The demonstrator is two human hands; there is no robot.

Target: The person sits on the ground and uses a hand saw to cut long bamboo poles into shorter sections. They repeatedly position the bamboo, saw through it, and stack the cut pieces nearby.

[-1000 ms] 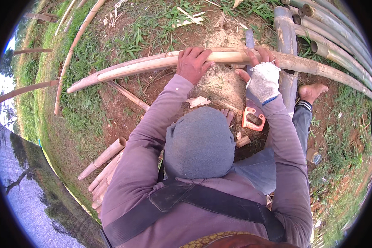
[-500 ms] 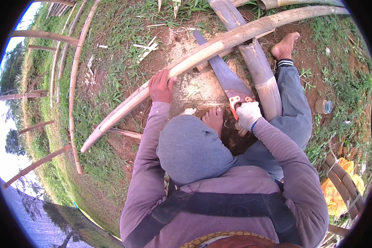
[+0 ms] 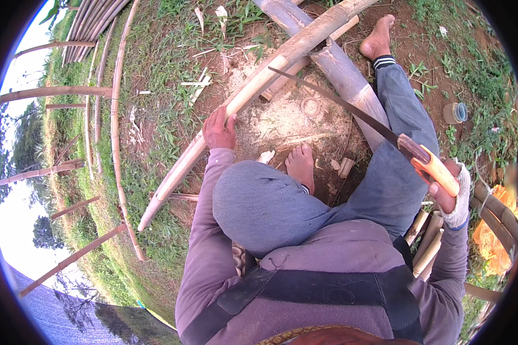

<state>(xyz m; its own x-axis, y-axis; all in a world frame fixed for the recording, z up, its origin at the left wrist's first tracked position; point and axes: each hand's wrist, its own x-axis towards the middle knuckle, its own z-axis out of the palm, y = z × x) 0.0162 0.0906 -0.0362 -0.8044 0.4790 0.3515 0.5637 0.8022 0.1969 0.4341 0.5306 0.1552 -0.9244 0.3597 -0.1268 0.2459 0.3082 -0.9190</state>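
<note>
My bare left hand (image 3: pixel 219 130) is closed over a long, pale bamboo pole (image 3: pixel 250 94), which slants from lower left to upper right. This pole crosses a thicker grey bamboo trunk (image 3: pixel 354 86) near the top. Out at the right, my right hand (image 3: pixel 450 194) grips a handsaw (image 3: pixel 362 114) by its orange handle, with a white glove partly covering the palm and wrist. The saw's dark blade is seen nearly edge-on, above the grey trunk, its tip beside the pole in the picture; whether they touch I cannot tell.
Pale sawdust and bamboo scraps (image 3: pixel 346 167) lie round my bare feet. A small jar (image 3: pixel 454 112) stands on the grass at right, above an orange net bag (image 3: pixel 492 230). Cut bamboo pieces (image 3: pixel 429 244) lie near my right arm. A bamboo frame (image 3: pixel 116 115) runs along the left.
My right hand has swung the saw out to the right and turned its blade edge-on, away from beneath the pole. My left hand stays on the pole; the view has shifted.
</note>
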